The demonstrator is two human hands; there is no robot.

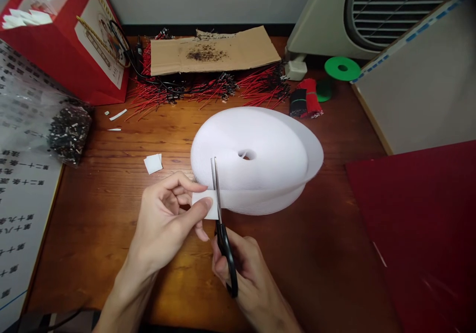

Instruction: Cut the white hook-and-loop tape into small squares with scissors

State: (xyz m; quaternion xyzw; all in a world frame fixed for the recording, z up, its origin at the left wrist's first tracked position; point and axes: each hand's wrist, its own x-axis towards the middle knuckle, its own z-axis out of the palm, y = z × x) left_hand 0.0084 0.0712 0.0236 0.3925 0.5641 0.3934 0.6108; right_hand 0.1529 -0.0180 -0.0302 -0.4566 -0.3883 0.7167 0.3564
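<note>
A large roll of white strip material point(230, 135) lies flat on the wooden table, one loop bulging out at its right. My left hand point(167, 221) pinches a white square end piece point(200, 205) between thumb and fingers. My right hand point(247, 266) grips black-handled scissors point(225, 246), and their narrow blades point away from me. The blades stand at the right edge of the pinched piece, across the strip coming off the roll. Whether the piece is cut through, I cannot tell. Left of the roll lie white cut squares point(153, 163), overlapping.
Red and black wires point(260, 83) lie at the back under a cardboard piece point(238, 50). A red paper bag point(74, 35) and a bag of small dark parts point(70, 130) stand left. A green spool point(342, 69), a heater-like appliance point(327, 21) and a red panel point(424, 224) are right.
</note>
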